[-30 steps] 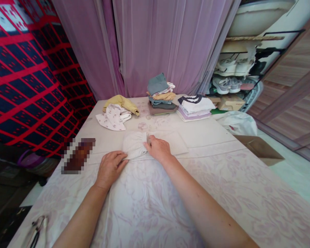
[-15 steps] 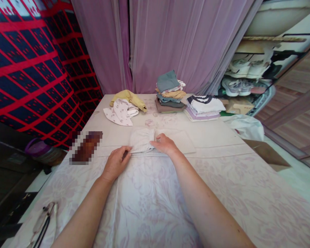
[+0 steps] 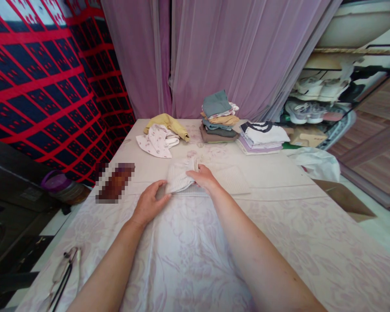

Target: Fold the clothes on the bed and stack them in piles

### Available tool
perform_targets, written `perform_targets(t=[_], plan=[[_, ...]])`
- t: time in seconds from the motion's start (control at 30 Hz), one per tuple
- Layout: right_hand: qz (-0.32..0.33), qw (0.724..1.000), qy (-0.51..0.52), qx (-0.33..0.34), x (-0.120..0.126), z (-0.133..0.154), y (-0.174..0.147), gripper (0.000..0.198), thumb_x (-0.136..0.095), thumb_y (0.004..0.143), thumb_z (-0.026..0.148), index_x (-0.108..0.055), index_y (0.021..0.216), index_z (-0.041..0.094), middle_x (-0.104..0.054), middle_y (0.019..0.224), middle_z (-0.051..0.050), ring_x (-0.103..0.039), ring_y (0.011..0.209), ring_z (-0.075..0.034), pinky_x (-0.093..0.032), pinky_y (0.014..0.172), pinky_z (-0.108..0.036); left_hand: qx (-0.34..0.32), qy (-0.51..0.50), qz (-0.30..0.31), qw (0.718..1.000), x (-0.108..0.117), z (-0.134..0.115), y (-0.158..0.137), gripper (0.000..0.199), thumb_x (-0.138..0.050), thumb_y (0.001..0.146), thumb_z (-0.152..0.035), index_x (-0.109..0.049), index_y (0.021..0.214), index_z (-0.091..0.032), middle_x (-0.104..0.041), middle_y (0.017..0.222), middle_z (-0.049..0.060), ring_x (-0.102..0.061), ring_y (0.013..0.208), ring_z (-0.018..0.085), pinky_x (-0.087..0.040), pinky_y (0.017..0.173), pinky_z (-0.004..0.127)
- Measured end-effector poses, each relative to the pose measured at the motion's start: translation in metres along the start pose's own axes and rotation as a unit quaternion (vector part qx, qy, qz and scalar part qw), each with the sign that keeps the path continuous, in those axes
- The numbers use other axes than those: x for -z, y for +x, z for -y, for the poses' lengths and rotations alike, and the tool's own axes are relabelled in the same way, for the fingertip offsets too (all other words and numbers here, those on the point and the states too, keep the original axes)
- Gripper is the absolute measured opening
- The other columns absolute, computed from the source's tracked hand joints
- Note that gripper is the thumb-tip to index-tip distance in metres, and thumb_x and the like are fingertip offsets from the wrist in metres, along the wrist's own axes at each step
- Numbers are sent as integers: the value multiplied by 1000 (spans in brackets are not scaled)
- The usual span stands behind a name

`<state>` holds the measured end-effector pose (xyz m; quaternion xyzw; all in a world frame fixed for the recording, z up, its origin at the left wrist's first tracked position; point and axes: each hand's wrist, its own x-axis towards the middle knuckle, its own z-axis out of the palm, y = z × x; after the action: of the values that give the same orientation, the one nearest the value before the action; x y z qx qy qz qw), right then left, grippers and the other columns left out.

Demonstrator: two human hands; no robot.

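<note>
Two bare hands work over a pale, striped, off-white piece of thin cloth, which lies crosswise in front of the person on a broad, flat surface covered with a cream and lilac floral fabric sheet. The left part of the striped cloth is doubled over into a soft, slightly puffed fold with a gathered edge; the right part spreads flat and thin beyond the right wrist.

The right hand reaches in at the gathered edge, near the middle of the cloth. Its thumb lies on top of the fold, pointing left, and the fold's edge is pinched between thumb and fingers; the lower fingers are mostly hidden. The left hand is at the cloth's left end, its thumb and forefinger parted in a wide curve. The thumb tip is at the near left corner and the forefinger tip beside the left edge; whether either presses on the fabric, I cannot tell.

Farther back, left to right, are a crumpled mustard-yellow garment with a white, small-patterned garment in front of it, a tall stack of folded grey-blue, tan and brown clothes, and, just beside that, a lower pile of white and lilac folded clothes topped by one with a dark neckline. Behind them hangs a sheer mauve curtain. Left of the left hand is a pixelated reddish-brown patch, its content unreadable.
</note>
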<state>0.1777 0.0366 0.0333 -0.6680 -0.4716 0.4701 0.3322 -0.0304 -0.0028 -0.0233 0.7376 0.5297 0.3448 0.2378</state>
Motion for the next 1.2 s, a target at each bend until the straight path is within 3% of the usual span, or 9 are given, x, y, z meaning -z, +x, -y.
perform_targets(t=[0.1,0.23,0.33,0.4,0.47,0.63,0.83,0.97,1.2], plan=[[20,998,41,53,-20,33,-5,34,-61,78,31,-56,109,19,-69,82,-2,-60,56,-11,-43,45,-19,47,-152,-59,985,6,1,1,60,-60,79,-49,-47,130,-21,-50,136,11,-51,121,25,-41,102,42],[142,985,-5,99,-41,68,-9,33,-53,86,37,-56,114,20,-70,91,-4,-65,65,-13,-47,55,-22,110,-344,-135,923,15,6,5,58,-46,87,-55,-41,135,-23,-43,143,12,-48,125,24,-44,99,39],[51,969,-177,166,-45,61,-10,20,-56,84,32,-67,96,21,-71,91,-3,-65,77,-15,-47,67,-24,184,-368,-193,891,19,17,8,60,-52,86,-49,-35,138,-24,-47,138,13,-53,119,23,-49,93,37],[12,938,-270,216,-43,42,-13,15,-56,82,27,-70,85,23,-71,90,-2,-64,84,-17,-45,72,-26,235,-325,-233,886,21,27,9,69,-60,81,-42,-30,141,-25,-46,138,14,-57,113,22,-51,89,37],[38,914,-310,260,-42,19,-20,16,-55,82,26,-71,87,24,-71,91,0,-62,84,-16,-44,73,-25,244,-240,-254,905,23,36,8,68,-64,78,-35,-35,139,-25,-46,137,13,-58,110,22,-50,91,38],[44,863,-367,344,-46,-24,-32,17,-59,82,26,-70,94,23,-68,96,-4,-58,93,-18,-41,82,-28,140,4,-219,966,38,40,0,38,-57,75,-18,-64,111,-25,-50,134,7,-51,120,24,-43,102,39],[12,867,-359,347,-51,-30,-29,18,-54,86,23,-72,89,24,-68,90,-4,-58,90,-18,-42,80,-29,15,167,-145,975,48,37,-5,30,-51,78,-15,-70,98,-27,-53,133,5,-40,129,30,-33,108,52],[7,863,-357,356,-50,-29,-29,19,-52,88,23,-72,89,24,-68,90,-4,-58,88,-17,-42,78,-29,-1,202,-131,971,50,35,-5,21,-51,81,-17,-70,87,-25,-58,126,4,-43,127,28,-37,105,49],[13,841,-365,399,-45,-34,-34,18,-54,87,22,-72,85,24,-68,87,-3,-57,86,-17,-40,77,-29,-7,242,-118,963,55,28,-8,20,-51,80,-15,-68,88,-22,-56,131,7,-40,130,29,-36,104,50]])
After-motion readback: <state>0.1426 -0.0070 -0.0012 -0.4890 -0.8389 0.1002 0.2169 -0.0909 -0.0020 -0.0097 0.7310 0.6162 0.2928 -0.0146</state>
